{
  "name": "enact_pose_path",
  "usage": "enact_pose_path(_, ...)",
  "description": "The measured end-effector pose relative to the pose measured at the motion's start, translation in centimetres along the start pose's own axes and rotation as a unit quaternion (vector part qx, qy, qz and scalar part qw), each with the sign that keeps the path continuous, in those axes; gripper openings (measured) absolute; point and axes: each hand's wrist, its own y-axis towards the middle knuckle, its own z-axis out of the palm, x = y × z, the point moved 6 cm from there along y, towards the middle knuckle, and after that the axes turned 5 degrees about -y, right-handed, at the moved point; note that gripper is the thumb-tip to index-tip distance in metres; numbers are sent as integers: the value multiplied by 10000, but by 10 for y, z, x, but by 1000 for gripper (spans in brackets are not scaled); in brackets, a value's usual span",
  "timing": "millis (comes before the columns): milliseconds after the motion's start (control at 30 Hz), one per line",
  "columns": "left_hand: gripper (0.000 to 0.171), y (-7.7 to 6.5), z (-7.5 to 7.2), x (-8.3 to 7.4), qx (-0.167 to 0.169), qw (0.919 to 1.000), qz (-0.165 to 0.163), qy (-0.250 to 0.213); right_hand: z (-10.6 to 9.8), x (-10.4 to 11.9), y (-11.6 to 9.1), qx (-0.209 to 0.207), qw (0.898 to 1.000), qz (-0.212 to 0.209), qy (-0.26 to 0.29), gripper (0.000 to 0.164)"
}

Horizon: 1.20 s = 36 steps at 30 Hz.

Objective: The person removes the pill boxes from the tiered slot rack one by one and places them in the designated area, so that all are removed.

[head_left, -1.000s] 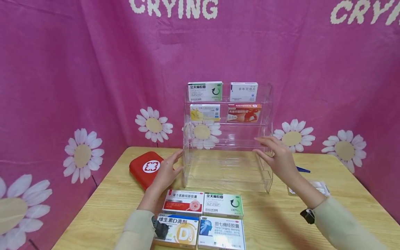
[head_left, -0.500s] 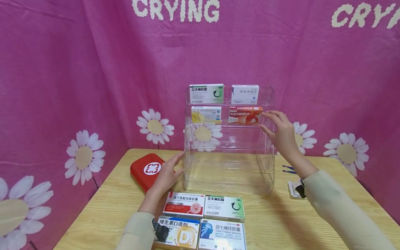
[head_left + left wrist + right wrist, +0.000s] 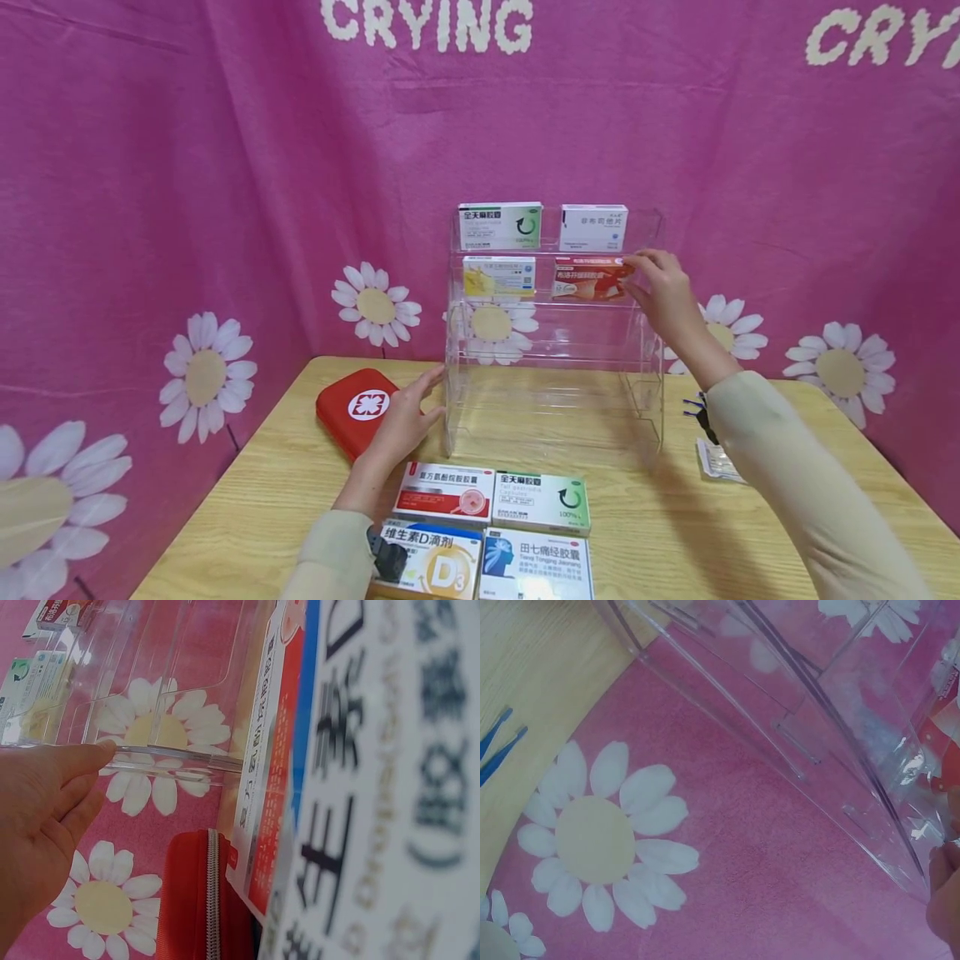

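A clear tiered display rack [image 3: 555, 358] stands on the table with medicine boxes on its two top tiers. My right hand [image 3: 667, 296] is at the second tier, its thumb and forefinger pinching the right end of an orange-red medicine box [image 3: 588, 282]. In the right wrist view that hand [image 3: 946, 877] shows only at the right edge. My left hand [image 3: 407, 423] rests with straight fingers against the rack's left side. Beside the orange-red box sits a yellow-and-white box [image 3: 498, 277]. Above them are a green-and-white box [image 3: 500, 227] and a white box [image 3: 594, 228].
Several medicine boxes lie in front of the rack, among them a red-and-white one [image 3: 446, 492] and a vitamin D box [image 3: 431, 560]. A red zip case [image 3: 352, 417] lies left. Blue tweezers-like tips [image 3: 693, 408] and a small packet [image 3: 716, 462] lie right.
My right hand has risen from beside the third tier to the right end of the orange-red box. The left hand stays against the rack. The boxes keep their places.
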Motion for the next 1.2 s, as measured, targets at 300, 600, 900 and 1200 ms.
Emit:
enact_pose_path(300, 64, 0, -1, 0, -6, 10000, -12, 62, 4, -1, 5, -170, 9998, 11, -93, 20)
enact_pose_path(600, 64, 0, 0, 0, 28, 9999, -80, 124, 4, -2, 8, -146, 9997, 185, -4, 15)
enact_pose_path(900, 64, -1, 0, -1, 21, 9999, -107, 93, 0, 1, 10, -353, 9992, 98, 149, 16)
enact_pose_path(1200, 64, -1, 0, 0, -27, 10000, -73, 55, -8, 7, 12, -667, 9971, 81, 352, 16)
